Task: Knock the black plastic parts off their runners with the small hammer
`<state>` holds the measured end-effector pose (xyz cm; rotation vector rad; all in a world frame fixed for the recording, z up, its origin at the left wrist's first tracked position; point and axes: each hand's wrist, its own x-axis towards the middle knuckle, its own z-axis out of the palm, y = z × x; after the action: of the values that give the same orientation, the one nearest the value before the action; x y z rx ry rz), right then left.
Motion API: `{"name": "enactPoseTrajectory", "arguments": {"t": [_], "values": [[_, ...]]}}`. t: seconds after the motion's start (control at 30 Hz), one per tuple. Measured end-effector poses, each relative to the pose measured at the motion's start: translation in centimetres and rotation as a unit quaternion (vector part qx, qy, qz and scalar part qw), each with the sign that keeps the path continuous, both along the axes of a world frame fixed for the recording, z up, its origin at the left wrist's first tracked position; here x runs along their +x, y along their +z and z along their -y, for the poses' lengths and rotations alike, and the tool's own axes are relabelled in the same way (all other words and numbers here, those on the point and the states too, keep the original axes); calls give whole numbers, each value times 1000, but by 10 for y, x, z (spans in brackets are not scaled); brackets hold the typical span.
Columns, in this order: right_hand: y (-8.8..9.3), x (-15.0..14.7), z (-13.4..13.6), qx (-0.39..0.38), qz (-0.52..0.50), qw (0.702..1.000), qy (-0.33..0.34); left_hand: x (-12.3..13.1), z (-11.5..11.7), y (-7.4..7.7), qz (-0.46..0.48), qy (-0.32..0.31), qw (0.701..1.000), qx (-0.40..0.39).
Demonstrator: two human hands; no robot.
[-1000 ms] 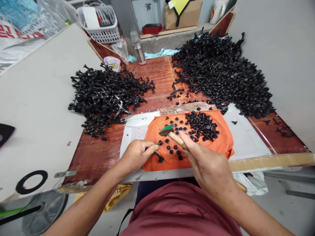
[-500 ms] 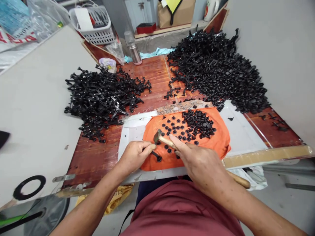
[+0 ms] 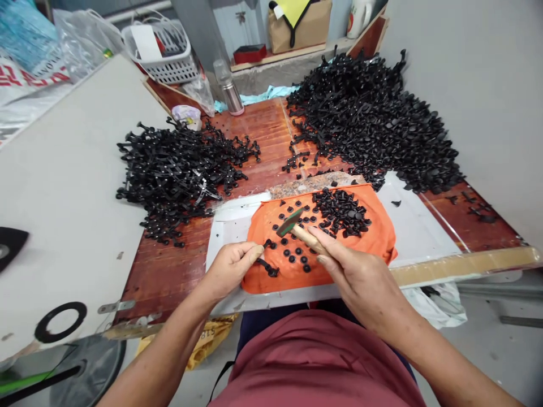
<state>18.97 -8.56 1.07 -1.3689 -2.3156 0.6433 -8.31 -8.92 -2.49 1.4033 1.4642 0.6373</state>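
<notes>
My right hand (image 3: 356,271) is closed round the wooden handle of a hammer (image 3: 291,222), whose dark green head is raised over an orange cloth (image 3: 339,274). At the cloth's left side, my left hand (image 3: 235,263) pinches a black strap-like part with round ends (image 3: 267,267); the fingers cover its middle. Small black round studs (image 3: 292,259) stand spaced out on the cloth between the hands. Beyond the hammer, a heap of loose black studs (image 3: 343,212) lies on the same cloth.
A pile of black strap parts (image 3: 169,169) lies at left on the red-brown wooden table (image 3: 263,124). A larger black heap (image 3: 373,118) fills the back right. Behind stand a steel bottle (image 3: 231,93) and a white basket (image 3: 169,65). Grey boards flank both sides.
The hammer head has lifted away from my left fingertips, up and to the right, and turned. My left hand has shifted slightly left, still pinching the black strap part.
</notes>
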Motion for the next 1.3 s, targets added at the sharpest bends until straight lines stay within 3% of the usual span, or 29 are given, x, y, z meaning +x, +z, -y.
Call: {"name": "enactPoseTrajectory", "arguments": {"t": [0.1, 0.2, 0.33, 0.47, 0.57, 0.63, 0.7, 0.8, 0.97, 1.1, 1.17, 1.3], "values": [[-10, 9, 5, -11, -23, 1000, -17, -1, 2, 0, 66, 36, 997, -33], [-19, 15, 9, -46, -64, 996, -41, -2, 7, 2, 163, 80, 976, -116], [-27, 12, 11, -114, -137, 982, -56, 0, 20, 9, 344, 96, 904, -234], [-28, -1, 11, -171, -183, 967, -44, 6, 39, 14, 500, 84, 814, -284], [-26, -14, 12, -172, -174, 969, -25, 9, 53, 11, 576, 81, 755, -304], [-24, -23, 13, -145, -140, 979, -9, 8, 62, 7, 597, 91, 736, -306], [-22, -34, 12, -103, -87, 991, 18, 6, 71, 1, 595, 105, 739, -297], [-19, -52, 10, -56, 15, 996, 64, 1, 87, -7, 563, 137, 769, -270], [-17, -73, 9, 5, 181, 979, 93, -4, 106, -13, 463, 189, 832, -239], [-19, -80, 11, 44, 219, 968, 113, -5, 110, -15, 387, 194, 873, -225], [-19, -82, 12, 49, 217, 967, 128, -9, 113, -18, 329, 175, 903, -213], [-15, -84, 14, 62, 244, 956, 153, -26, 122, -22, 214, 47, 960, -176]]}}
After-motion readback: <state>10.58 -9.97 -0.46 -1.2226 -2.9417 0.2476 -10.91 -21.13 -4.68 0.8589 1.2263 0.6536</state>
